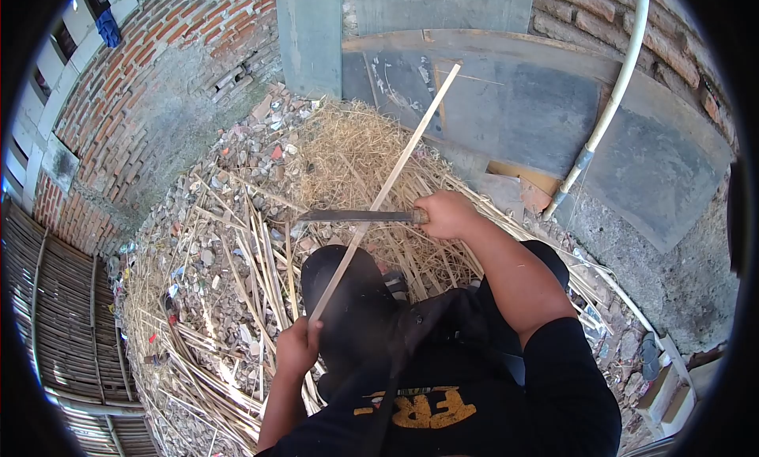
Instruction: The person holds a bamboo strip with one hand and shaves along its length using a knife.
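My right hand (444, 214) is closed round the handle of a long knife (360, 216), whose dark blade points left and lies across a pale wooden strip (403, 158). The strip runs slantwise from lower left to upper right. Its lower end is gripped in my left hand (298, 345), beside my left knee. Blade and strip cross just above that knee. Beneath them is a heap of thin straw-like shavings (348, 152).
More strips (265, 259) lie on the rubble ground at the left. Grey panels (514, 101) lean on the wall ahead, with a pale pipe (617, 93) at the right. A brick wall (158, 101) and a slatted bamboo screen (67, 299) stand at the left.
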A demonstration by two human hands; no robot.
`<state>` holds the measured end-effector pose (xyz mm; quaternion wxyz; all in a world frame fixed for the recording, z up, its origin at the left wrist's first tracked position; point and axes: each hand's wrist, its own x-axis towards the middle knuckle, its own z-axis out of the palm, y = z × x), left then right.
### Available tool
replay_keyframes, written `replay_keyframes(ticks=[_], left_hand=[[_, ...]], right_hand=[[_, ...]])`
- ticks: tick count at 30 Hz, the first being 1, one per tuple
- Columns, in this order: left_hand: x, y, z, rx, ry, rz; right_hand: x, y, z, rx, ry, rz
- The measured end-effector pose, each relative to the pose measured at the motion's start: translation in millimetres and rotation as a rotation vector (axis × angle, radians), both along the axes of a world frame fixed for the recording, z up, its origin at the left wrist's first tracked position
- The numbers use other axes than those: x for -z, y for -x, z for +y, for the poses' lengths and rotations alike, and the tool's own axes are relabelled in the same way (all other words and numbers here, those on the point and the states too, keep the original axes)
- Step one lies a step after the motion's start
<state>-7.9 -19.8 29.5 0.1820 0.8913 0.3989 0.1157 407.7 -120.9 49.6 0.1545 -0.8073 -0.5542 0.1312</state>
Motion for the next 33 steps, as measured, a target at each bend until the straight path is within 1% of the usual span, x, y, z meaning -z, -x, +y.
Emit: replay_keyframes(ticks=[8,11,14,17,23,29,33], left_hand=[[1.9,-0.9,-8.9,-0.057,-0.201,0.107],[2.4,-1.3,-12.8,-0.053,-0.199,0.099],[3.4,-2.8,-15.3,-0.065,-0.140,0.043],[-2.3,-6.3,-19.6,-0.093,-0.100,0.058],[0.4,-4.3,-18.0,-0.093,-0.131,-0.009],[-5.1,-7.5,-19.4,-0.135,-0.062,-0.066],[-5.1,-5.7,-13.2,-0.084,-0.036,0.012]], right_hand=[[-8.5,3.9,-2.3,-0.070,0.004,-0.051],[-1.9,1.7,-0.3,-0.076,-0.025,-0.050],[-2.4,1.2,1.1,-0.073,-0.039,-0.048],[-2.1,1.5,0.8,-0.069,-0.030,-0.049],[-0.7,1.5,1.4,-0.086,-0.004,-0.046],[4.0,0.5,2.7,-0.090,-0.034,-0.053],[6.3,0.1,3.7,-0.091,-0.005,-0.051]])
